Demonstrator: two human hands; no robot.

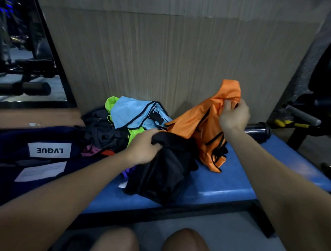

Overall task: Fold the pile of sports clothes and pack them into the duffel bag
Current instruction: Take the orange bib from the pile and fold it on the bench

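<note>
Blue bench [224, 190], hands clutching black garment [163, 174] and orange vest [203, 128]; pile [105, 131] murky.

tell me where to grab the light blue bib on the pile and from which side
Pinch the light blue bib at its black-trimmed edge, coming down from above with the left hand. It lies on top of the pile, trim facing up, nothing covering it; that edge gives a firm line.

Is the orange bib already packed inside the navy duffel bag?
No, the right hand holds the orange bib up over the blue bench, away from the navy duffel bag.
</note>
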